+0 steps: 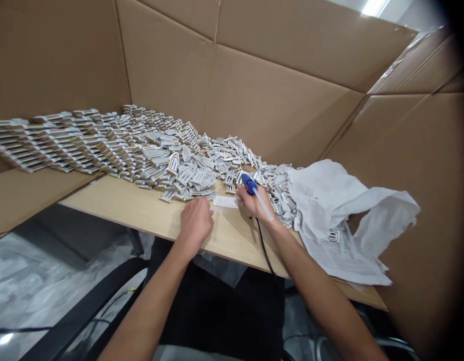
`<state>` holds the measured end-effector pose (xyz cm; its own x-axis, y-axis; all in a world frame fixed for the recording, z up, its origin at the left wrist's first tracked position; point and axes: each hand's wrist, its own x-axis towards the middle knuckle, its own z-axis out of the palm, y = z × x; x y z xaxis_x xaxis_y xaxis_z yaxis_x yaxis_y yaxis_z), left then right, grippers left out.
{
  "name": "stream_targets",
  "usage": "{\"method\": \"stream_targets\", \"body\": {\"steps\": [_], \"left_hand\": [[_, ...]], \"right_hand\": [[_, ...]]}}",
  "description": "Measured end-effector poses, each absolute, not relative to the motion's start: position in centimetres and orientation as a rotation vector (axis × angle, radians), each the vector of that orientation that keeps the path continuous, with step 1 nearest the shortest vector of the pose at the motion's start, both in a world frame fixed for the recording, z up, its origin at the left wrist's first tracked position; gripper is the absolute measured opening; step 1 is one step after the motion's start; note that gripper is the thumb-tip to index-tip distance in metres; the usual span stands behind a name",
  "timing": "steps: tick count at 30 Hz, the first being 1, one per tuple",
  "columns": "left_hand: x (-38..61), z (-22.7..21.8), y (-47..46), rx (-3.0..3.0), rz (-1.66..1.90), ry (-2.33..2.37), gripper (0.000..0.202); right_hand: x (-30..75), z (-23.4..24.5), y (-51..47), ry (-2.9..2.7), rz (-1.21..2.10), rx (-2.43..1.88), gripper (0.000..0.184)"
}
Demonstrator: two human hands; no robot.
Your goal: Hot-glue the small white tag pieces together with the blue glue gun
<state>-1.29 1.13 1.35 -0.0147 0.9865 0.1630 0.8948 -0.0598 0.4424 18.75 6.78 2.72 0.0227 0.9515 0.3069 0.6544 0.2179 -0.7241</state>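
My right hand [253, 201] is wrapped round a blue hot glue gun [249, 183], with a pale glue stick [263, 204] jutting from its back and a black cord [265, 245] hanging down over the table edge. Curled into a fist, my left hand [197, 220] sits on the table near the front; its fingertips are hidden, so anything inside them cannot be made out. A white strip with small marks [225, 201] lies flat between the two hands. Just beyond them is a loose heap of small grey-and-white arched window-shaped pieces [196, 175].
Stacked rows of the same pieces [77, 143] fill the left side. Crumpled white sheeting [325, 200] covers the right part of the wooden table [141, 213]. Cardboard walls [269, 95] enclose the back and sides. A black chair armrest [89, 306] is below left.
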Motion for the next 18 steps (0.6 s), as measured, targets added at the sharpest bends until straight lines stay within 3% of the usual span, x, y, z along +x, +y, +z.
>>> {"method": "stream_targets", "body": {"steps": [6,13,18], "left_hand": [[-1.7,1.0,1.0,2.045,0.815,1.844,0.008],[-0.8,-0.1,0.0,1.522,1.238,1.334,0.007],[-0.3,-0.9,0.1,1.284,1.422,1.159,0.014]], "right_hand": [[18.2,2.9,6.3,-1.76,0.499,-1.428,0.041],[15.8,3.4,4.0,-1.918,1.059,-1.081,0.038],[15.2,3.0,4.0,-1.822,1.116,-1.093,0.031]]}}
